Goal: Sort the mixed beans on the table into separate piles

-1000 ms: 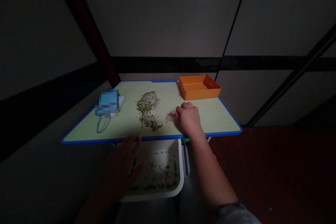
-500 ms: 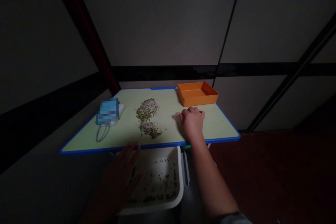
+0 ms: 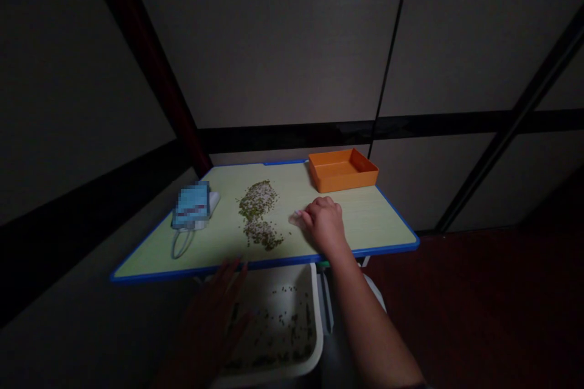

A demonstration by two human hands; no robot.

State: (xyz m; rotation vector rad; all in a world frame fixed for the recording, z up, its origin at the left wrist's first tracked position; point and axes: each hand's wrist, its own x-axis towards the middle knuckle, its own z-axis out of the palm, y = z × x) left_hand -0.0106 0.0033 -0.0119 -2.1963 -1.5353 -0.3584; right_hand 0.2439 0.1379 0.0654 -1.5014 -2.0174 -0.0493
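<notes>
My right hand (image 3: pixel 323 222) rests on the pale green table (image 3: pixel 374 219), fingers curled over a small clear piece (image 3: pixel 295 220) that shows at its fingertips. Just left of it lies a pile of green and white grains (image 3: pixel 258 213). My left hand (image 3: pixel 214 316) hangs below the table's front edge, fingers spread flat over the left rim of a white tray (image 3: pixel 314 340) that holds scattered green grains.
An orange tray (image 3: pixel 343 169) stands at the table's far right corner. A blue and white object with a looped cord (image 3: pixel 191 209) lies at the left. The table has a blue edge (image 3: pixel 182 268). Dark wall panels stand behind, dark red floor to the right.
My right hand has slid from near the orange tray back left toward the grain pile. My left hand stays over the white tray. The view has tilted slightly.
</notes>
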